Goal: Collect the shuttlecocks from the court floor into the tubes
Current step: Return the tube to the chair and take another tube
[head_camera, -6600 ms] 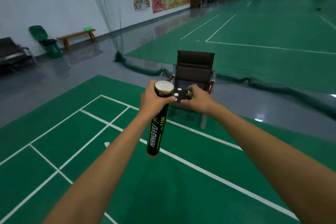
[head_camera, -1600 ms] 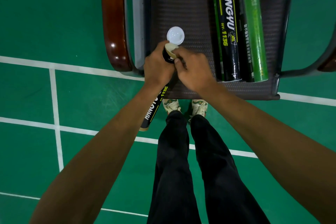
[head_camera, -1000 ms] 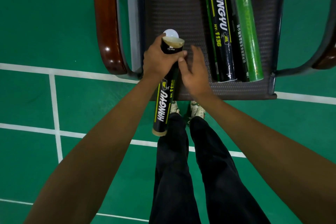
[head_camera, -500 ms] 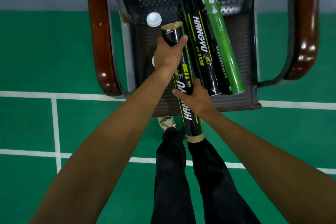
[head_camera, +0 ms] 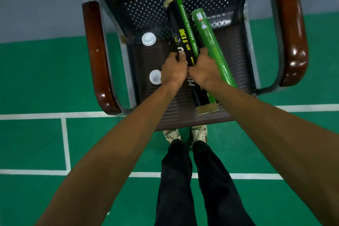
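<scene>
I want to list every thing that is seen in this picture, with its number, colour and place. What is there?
black tube: one sure, black with yellow print, lengthwise on the chair, held; whether a second lies against it cannot be told
green tube: one, green, against the black tube's right side
caps: two, white, on the chair left of the tubes; the nearer one is beside the left hand
chair: one, dark perforated seat, brown armrests
floor: green with white lines; grey behind the chair
shoes: two, pale, at the chair's front edge
trousers: black, below the shoes
left hand: grips the black tube's left side
right hand: grips its right side
</scene>
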`<state>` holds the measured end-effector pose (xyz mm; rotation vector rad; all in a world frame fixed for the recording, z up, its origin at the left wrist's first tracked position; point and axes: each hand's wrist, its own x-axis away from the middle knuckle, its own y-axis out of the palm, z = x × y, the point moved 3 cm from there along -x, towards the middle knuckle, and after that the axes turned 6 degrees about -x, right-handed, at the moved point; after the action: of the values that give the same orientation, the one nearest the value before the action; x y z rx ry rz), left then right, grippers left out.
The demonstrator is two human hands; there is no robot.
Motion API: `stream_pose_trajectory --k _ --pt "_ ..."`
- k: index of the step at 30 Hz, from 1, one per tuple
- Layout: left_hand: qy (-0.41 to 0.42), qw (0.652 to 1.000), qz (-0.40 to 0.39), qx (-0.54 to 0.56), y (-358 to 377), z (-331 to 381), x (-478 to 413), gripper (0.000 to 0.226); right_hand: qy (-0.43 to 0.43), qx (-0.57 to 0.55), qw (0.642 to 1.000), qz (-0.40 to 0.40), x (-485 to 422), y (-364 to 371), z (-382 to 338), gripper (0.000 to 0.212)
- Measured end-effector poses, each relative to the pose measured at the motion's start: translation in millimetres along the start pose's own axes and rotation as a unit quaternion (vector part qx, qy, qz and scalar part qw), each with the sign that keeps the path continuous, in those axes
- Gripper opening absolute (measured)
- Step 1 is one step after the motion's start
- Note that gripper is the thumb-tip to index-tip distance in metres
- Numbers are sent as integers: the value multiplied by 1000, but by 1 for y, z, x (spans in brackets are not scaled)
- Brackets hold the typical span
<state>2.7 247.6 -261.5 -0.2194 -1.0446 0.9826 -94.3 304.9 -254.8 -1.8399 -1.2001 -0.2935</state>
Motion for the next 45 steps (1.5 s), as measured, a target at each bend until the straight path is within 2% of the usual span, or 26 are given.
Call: stream_pose_trajectory --k 5,8,9,11,12,13,15,17,21,23,26,32,35,40,45 --pt "-43 999 0 -9 3 -21 -4 51 -12 27 999 -20 8 42 6 37" --pt "-67 995 -58 45 10 -47 -14 58 -25 18 999 -33 16 60 11 47" --pt "-72 992 -78 72 13 -53 -17 51 -38 25 999 -29 18 63 14 48" --pt "-72 985 -100 117 20 -60 -16 16 -65 59 996 -16 19 67 18 47" --pt "-68 984 -104 130 22 -59 -14 9 -76 79 994 -14 18 67 19 46" --pt "-64 983 -103 140 25 -61 -13 15 -85 96 992 -10 16 67 20 45" --pt "-56 988 -90 109 28 -67 -18 10 -84 120 989 11 11 63 24 45" --pt "-45 995 -72 59 27 -72 -24 31 -69 134 987 54 5 54 27 47" --pt "-12 998 -29 -48 12 -81 -36 42 -28 211 970 119 -10 36 33 58" --pt "15 995 -11 -100 8 -86 -43 45 -2 235 966 109 -20 31 38 68" --pt "18 991 -9 -133 6 -90 -54 50 46 234 970 46 -32 32 43 84" --pt "70 991 33 -112 12 -78 -61 41 120 195 973 7 -44 42 51 105" --pt "99 991 41 -79 16 -63 -59 37 141 182 973 10 -41 42 60 106" --pt "96 994 31 -42 15 -37 -60 34 120 202 972 9 -28 47 63 106" --pt "77 997 4 -18 16 -18 -59 44 111 188 976 0 -20 46 61 103"
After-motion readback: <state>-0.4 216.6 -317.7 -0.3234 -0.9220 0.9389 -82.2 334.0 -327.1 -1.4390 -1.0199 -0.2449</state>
